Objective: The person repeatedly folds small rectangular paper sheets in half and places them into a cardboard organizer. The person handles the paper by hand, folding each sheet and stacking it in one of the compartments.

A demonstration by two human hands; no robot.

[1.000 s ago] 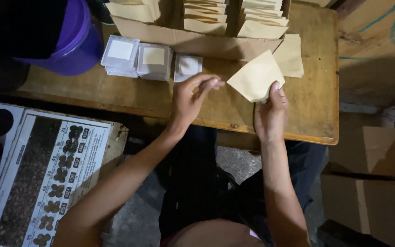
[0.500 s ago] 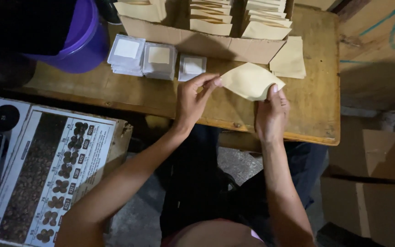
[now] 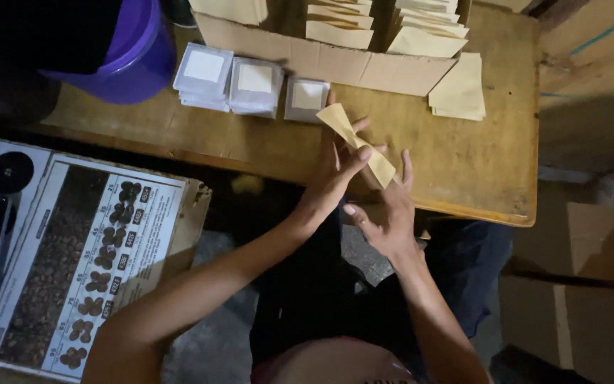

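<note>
One tan paper envelope [image 3: 355, 142] is gripped by the left hand [image 3: 335, 174] over the open right hand [image 3: 389, 217], while filled stacks [image 3: 421, 32] are seen boxed and a loose pile [image 3: 458, 92] remains.

Items observed on and around the wooden bench [image 3: 463, 171]

A purple bucket [image 3: 133, 53] is set at the far left corner. Three stacks of clear square packets [image 3: 254, 84] are lined up just beside a cardboard tray [image 3: 335, 62], in which folded tan envelopes [image 3: 339, 32] are stood in rows. A loose pile of tan envelopes [image 3: 458, 91] is laid near the tray's right end. A printed carton [image 3: 87, 263] is seen below left, and plain cardboard boxes [image 3: 591, 299] at right.
</note>
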